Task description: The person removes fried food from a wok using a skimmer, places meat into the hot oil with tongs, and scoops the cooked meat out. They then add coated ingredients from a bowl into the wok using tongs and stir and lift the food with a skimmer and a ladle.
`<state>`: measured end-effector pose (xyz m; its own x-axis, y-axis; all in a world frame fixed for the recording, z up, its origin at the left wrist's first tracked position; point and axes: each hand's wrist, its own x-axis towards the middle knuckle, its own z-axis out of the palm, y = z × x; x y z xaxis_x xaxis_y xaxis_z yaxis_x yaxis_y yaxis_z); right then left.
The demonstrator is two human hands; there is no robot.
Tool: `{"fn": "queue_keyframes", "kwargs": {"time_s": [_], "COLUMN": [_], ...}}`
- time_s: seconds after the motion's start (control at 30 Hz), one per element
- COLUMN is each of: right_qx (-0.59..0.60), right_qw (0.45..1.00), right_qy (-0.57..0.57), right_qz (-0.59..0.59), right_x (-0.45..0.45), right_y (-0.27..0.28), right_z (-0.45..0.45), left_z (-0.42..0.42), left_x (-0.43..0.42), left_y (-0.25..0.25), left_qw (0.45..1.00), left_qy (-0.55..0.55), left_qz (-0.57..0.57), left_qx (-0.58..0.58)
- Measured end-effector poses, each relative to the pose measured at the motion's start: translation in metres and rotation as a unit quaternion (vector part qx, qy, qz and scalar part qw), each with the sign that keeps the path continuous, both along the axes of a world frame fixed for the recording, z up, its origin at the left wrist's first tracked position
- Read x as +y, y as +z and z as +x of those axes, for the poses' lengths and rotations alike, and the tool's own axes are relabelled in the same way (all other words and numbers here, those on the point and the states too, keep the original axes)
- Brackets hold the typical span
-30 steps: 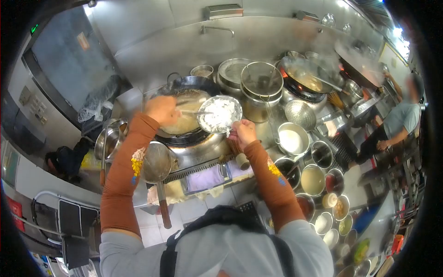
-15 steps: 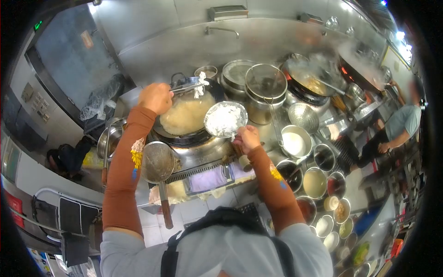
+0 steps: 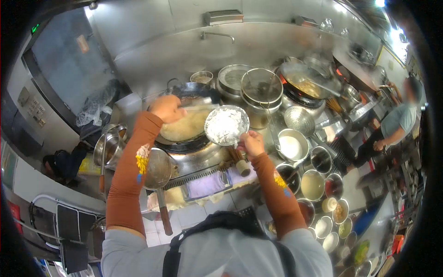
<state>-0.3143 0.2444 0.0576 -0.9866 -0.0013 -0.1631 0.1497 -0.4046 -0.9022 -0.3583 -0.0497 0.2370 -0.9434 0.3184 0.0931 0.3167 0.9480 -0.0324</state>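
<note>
My left hand (image 3: 167, 109) is closed, knuckles up, over the near-left part of a wok (image 3: 188, 147) of pale yellow, bubbling oil (image 3: 182, 128). It grips a slim metal utensil (image 3: 198, 106), blurred now; tongs or chopsticks, I cannot tell which. No food piece can be made out at its tip. By its lower right rim, my right hand (image 3: 252, 143) holds a metal bowl (image 3: 207, 135) at the wok's right edge. Inside the bowl lie white, powder-coated pieces (image 3: 226, 124).
A strainer (image 3: 158, 171) with a wooden handle lies at the front left. Pots and a wire skimmer (image 3: 262, 87) stand behind the bowl. Rightward are a perforated ladle (image 3: 299, 119), a pot of white liquid (image 3: 292, 144), several sauce containers, a steaming wok (image 3: 307, 87) and another person (image 3: 392, 124).
My left hand has moved right and down over the oil, and the white piece its utensil held up no longer shows. The bowl stays nearly in place, slightly lower.
</note>
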Motion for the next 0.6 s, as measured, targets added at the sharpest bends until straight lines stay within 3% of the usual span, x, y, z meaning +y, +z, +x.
{"fn": "queue_keyframes", "kwargs": {"time_s": [0.07,0.2,0.4,0.6], "right_qx": [0.016,0.031,0.001,-0.021], "right_qw": [1.000,0.999,0.999,0.999], "right_qy": [0.002,0.017,0.007,-0.005], "right_qz": [0.009,-0.010,-0.044,-0.034], "right_x": [-0.007,-0.026,-0.029,-0.030], "right_y": [-0.003,-0.016,-0.016,-0.024], "right_z": [-0.004,-0.014,-0.019,-0.025], "left_z": [0.010,0.005,0.021,-0.032], "left_x": [0.012,0.019,-0.006,-0.037], "left_y": [-0.008,-0.048,-0.002,0.010], "left_qw": [0.995,0.999,0.990,0.988], "left_qy": [-0.012,0.014,-0.007,0.079], "left_qz": [-0.015,-0.035,0.037,0.009], "left_qx": [-0.093,-0.008,0.134,0.131]}}
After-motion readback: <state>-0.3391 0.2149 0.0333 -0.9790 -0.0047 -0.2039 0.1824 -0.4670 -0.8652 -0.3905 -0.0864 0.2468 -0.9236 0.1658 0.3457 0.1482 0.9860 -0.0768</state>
